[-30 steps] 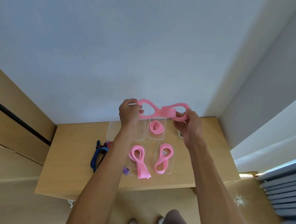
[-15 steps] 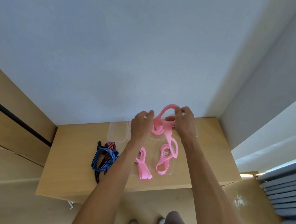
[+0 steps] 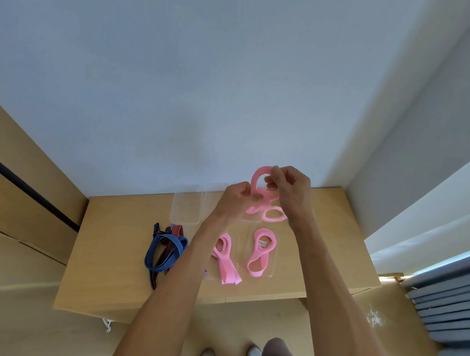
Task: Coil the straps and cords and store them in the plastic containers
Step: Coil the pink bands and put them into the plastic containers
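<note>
holding a looped pink elastic strap (image 3: 266,204) above the far edge of a light wooden table (image 3: 113,251), the left hand (image 3: 235,197) and right hand (image 3: 291,191) both pinch it. on the table, nearer than that strap, two more pink straps (image 3: 260,252) lie in clear plastic containers (image 3: 271,270); blue and red striped cords (image 3: 166,248) lie left.

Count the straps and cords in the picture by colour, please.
Pink straps: 3 (one in the hands, one loose on the table, one in a clear container)
Blue cord: 1
Red cord: 1
Total: 5
</note>
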A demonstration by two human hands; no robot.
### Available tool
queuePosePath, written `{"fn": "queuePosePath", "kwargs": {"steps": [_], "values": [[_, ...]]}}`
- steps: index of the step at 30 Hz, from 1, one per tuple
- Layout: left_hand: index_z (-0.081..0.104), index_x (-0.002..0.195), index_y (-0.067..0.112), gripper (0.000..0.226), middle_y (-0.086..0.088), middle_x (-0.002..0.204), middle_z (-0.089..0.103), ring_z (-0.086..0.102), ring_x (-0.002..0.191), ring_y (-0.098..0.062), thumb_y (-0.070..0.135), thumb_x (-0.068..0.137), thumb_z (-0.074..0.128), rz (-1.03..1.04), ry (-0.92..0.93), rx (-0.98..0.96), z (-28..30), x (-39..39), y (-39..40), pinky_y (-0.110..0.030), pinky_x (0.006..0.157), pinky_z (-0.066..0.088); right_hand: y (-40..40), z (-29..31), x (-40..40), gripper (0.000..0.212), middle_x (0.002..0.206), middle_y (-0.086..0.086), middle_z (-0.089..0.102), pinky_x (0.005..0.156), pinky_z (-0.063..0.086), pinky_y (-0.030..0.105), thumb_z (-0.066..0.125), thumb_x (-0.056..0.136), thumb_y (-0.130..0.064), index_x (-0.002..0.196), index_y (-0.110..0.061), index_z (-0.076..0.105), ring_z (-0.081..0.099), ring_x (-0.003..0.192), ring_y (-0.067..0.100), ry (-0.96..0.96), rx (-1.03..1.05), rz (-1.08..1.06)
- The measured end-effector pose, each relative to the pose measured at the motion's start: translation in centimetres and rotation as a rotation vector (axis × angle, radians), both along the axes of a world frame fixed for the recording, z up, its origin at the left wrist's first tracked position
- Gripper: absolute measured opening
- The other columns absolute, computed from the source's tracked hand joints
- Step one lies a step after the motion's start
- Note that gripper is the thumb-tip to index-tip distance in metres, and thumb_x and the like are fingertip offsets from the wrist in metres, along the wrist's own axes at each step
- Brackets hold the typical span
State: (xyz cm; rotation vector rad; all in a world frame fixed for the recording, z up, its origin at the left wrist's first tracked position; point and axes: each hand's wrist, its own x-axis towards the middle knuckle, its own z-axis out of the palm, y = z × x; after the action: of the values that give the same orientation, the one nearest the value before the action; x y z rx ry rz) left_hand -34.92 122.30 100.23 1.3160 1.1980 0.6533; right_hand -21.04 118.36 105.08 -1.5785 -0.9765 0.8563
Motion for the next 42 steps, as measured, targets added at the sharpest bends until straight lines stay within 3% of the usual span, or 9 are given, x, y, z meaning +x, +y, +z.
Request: {"fn": "queuePosePath", "kwargs": {"steps": [7, 12, 17, 20, 27, 32, 36, 39, 42], "values": [[0.060, 0.117, 0.021, 0.042, -0.005, 0.088, 0.077, 0.076, 0.077, -0.023, 0.013, 0.078, 0.074, 0.193, -0.235, -0.123, 0.5, -0.4, 0.7, -0.035, 0.067, 0.059, -0.2, -1.5, 0.0, 0.036, 0.105, 0.003, 0.071, 0.068, 0.049, 0.015, 0.067, 0.092, -0.038, 0.119, -0.014, 0.064, 0.069, 0.095, 0.016, 0.019, -0.095, 0.098], [0.064, 0.126, 0.012, 0.043, -0.019, 0.108, 0.071, 0.069, 0.090, -0.035, -0.007, 0.087, 0.065, 0.350, -0.513, -0.233, 0.9, -0.2, 0.8, -0.050, 0.085, 0.058, -0.7, -4.3, -0.3, 0.082, 0.110, 0.002, 0.074, 0.100, 0.046, 0.041, 0.072, 0.079, -0.054, 0.146, -0.018, 0.039, 0.070, 0.105, 0.016, 0.181, -0.249, 0.186], [0.060, 0.119, 0.002, 0.035, -0.016, 0.102, 0.062, 0.064, 0.084, -0.025, -0.013, 0.087, 0.056, 0.423, -0.689, -0.303, 1.9, -0.3, 0.8, -0.030, 0.061, 0.056, -0.9, -5.2, -0.9, 0.028, 0.096, -0.004, 0.074, 0.077, 0.042, 0.030, 0.064, 0.085, -0.052, 0.098, -0.029, 0.075, 0.067, 0.086, 0.002, 0.120, -0.219, 0.249], [0.059, 0.118, 0.002, 0.032, -0.018, 0.105, 0.066, 0.072, 0.088, -0.026, -0.010, 0.088, 0.055, 0.441, -0.829, -0.373, 1.8, -0.6, 1.1, -0.032, 0.067, 0.057, -0.9, -5.9, -1.2, 0.024, 0.101, -0.008, 0.072, 0.078, 0.048, 0.030, 0.063, 0.086, -0.052, 0.093, -0.032, 0.075, 0.064, 0.099, 0.016, 0.136, -0.332, 0.227], [0.077, 0.082, 0.022, 0.033, -0.008, 0.087, 0.070, 0.065, 0.087, -0.028, -0.009, 0.073, 0.070, 0.366, -0.455, -0.145, 0.3, 0.3, 1.2, -0.044, 0.078, 0.058, -0.2, -6.2, -1.5, 0.043, 0.095, 0.010, 0.069, 0.078, 0.045, 0.037, 0.058, 0.089, -0.051, 0.099, -0.011, 0.070, 0.056, 0.082, 0.022, 0.416, -0.531, 0.052], [0.072, 0.085, 0.016, 0.034, -0.001, 0.075, 0.067, 0.060, 0.074, -0.023, -0.003, 0.057, 0.071, 0.353, -0.421, -0.155, 0.2, 0.4, 1.1, -0.033, 0.065, 0.049, 0.1, -5.4, -2.1, 0.021, 0.069, 0.008, 0.062, 0.061, 0.042, 0.035, 0.054, 0.090, -0.018, 0.075, -0.006, 0.063, 0.052, 0.069, 0.020, 0.010, -0.204, -0.289], [0.067, 0.088, 0.015, 0.027, -0.005, 0.082, 0.068, 0.064, 0.077, -0.025, -0.004, 0.071, 0.075, 0.285, -0.223, 0.052, 0.1, 0.7, 0.8, -0.034, 0.068, 0.054, 0.9, -3.5, -2.2, 0.046, 0.057, 0.006, 0.051, 0.059, 0.037, 0.031, 0.054, 0.091, -0.043, 0.062, -0.008, 0.053, 0.046, 0.057, 0.015, 0.024, -0.108, -0.223], [0.068, 0.091, 0.015, 0.005, -0.001, 0.089, 0.073, 0.070, 0.085, -0.016, 0.012, 0.088, 0.071, 0.216, -0.017, 0.341, 0.1, 1.6, -0.1, -0.028, 0.077, 0.058, 1.9, -2.4, -2.6, 0.057, 0.061, 0.002, 0.067, 0.061, 0.050, 0.032, 0.054, 0.082, -0.066, 0.062, -0.014, 0.065, 0.062, 0.059, 0.016, 0.099, -0.194, -0.118], [0.067, 0.112, 0.011, 0.022, 0.000, 0.106, 0.075, 0.071, 0.098, -0.012, 0.015, 0.091, 0.072, 0.155, -0.015, 0.379, 0.1, 1.7, -0.5, -0.026, 0.087, 0.058, 2.2, -2.3, -2.4, 0.055, 0.073, 0.006, 0.075, 0.073, 0.059, 0.041, 0.063, 0.073, -0.069, 0.072, -0.015, 0.074, 0.072, 0.070, 0.023, 0.202, -0.235, -0.002]]}}
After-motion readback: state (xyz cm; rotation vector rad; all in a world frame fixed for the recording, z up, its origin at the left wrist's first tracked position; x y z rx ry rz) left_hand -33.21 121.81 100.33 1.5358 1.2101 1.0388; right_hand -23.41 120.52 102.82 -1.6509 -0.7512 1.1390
